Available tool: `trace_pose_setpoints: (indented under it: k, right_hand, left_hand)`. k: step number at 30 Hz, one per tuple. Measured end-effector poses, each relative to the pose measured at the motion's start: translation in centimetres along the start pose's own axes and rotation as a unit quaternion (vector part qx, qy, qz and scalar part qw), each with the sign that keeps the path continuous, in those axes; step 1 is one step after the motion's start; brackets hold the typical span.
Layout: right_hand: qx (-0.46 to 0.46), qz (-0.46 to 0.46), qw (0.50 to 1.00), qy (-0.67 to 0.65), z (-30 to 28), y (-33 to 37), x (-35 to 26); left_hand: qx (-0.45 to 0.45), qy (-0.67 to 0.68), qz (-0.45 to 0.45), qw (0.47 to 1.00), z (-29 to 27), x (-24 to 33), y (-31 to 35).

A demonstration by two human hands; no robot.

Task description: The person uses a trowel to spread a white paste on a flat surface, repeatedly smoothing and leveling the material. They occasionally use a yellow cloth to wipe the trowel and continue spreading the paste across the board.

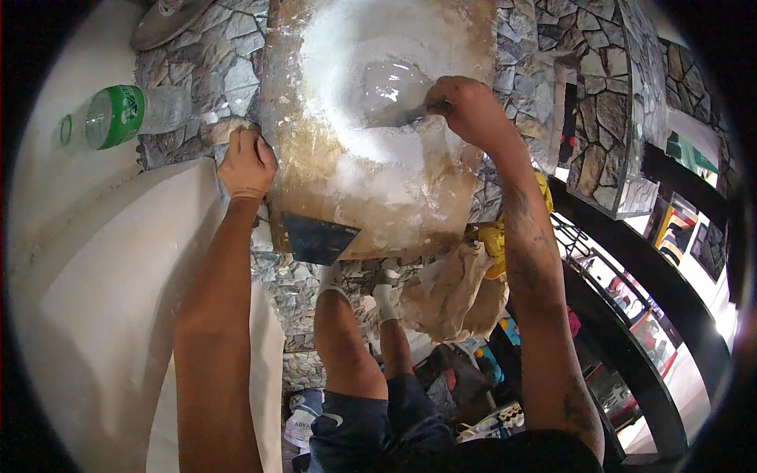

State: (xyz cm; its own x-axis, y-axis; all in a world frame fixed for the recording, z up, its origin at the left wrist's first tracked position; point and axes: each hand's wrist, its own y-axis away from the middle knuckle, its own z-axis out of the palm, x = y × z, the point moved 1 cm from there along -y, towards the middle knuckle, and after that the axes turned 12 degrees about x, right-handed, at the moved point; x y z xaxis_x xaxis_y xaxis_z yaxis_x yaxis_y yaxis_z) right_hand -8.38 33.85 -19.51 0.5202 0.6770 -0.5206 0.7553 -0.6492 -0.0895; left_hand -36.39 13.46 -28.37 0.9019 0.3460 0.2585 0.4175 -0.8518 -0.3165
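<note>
On a worn wooden board lies a broad ring of white powder with a pool of clear liquid in its middle. My right hand grips a putty knife, its dark blade lying across the near edge of the pool. Closed beside the board's left edge is my left hand; whatever its curled fingers hold, if anything, is hidden. A dark flat plate with slanted sides rests on the board's near left corner.
A clear plastic bottle with a green label lies at the left, near a green ring. Crumpled brown paper and a yellow bag sit below the board. Black curved rails run along the right. Stone-patterned covering surrounds the board.
</note>
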Motion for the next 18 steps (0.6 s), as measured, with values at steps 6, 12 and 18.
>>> trace_pose_setpoints:
  k: [6,12,18]
  right_hand:
    - [-0.019,-0.008,1.0,0.01,0.1,-0.7,0.0]
    - [0.036,0.126,0.991,0.023,-2.7,2.0,-2.6]
    - [0.205,0.319,0.925,-0.01,-2.7,5.7,-5.6]
  left_hand:
    - [-0.001,0.004,-0.005,1.0,0.2,-0.2,0.1]
    - [0.004,-0.002,-0.004,1.0,0.5,-0.7,0.4]
    - [-0.009,-0.004,-0.01,1.0,0.4,-0.5,0.2]
